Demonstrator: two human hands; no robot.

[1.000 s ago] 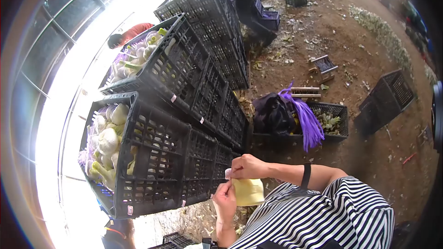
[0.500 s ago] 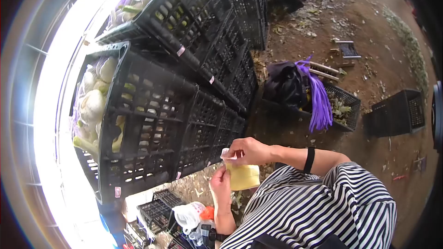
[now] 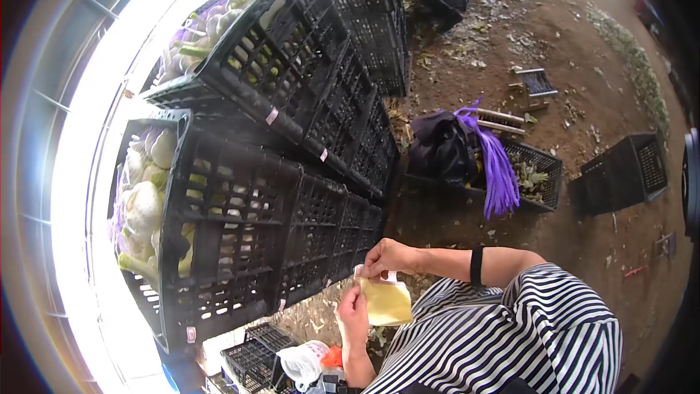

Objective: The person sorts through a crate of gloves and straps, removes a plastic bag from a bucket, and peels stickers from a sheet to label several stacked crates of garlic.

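Note:
A pale yellow pad of label paper (image 3: 388, 303) is in my hands, low in the middle of the view. My left hand (image 3: 353, 314) grips its left edge, thumb along the front. At the top edge my right hand (image 3: 390, 257) pinches a small pink-and-white label strip, white paper showing on both sides of the fingers. Just beyond the hands, black plastic crates (image 3: 240, 226) stand stacked, with small pink-and-white labels (image 3: 191, 334) stuck along their edges. White garlic bulbs (image 3: 144, 208) with green stems, in purple netting, fill the crates.
Ahead lies a low black crate (image 3: 543, 175) with trimmings, a black bag (image 3: 441, 149) and purple net bags (image 3: 498, 168) on it. Another black crate (image 3: 620, 175) stands right, near a small stool (image 3: 536, 84). White plastic bags (image 3: 302, 361) and small crates (image 3: 259, 354) sit lower left.
The view has shifted, so hands and pad sit slightly lower. White paper now shows to the right of my right fingers at the pad's top edge. Both hands keep their grip.

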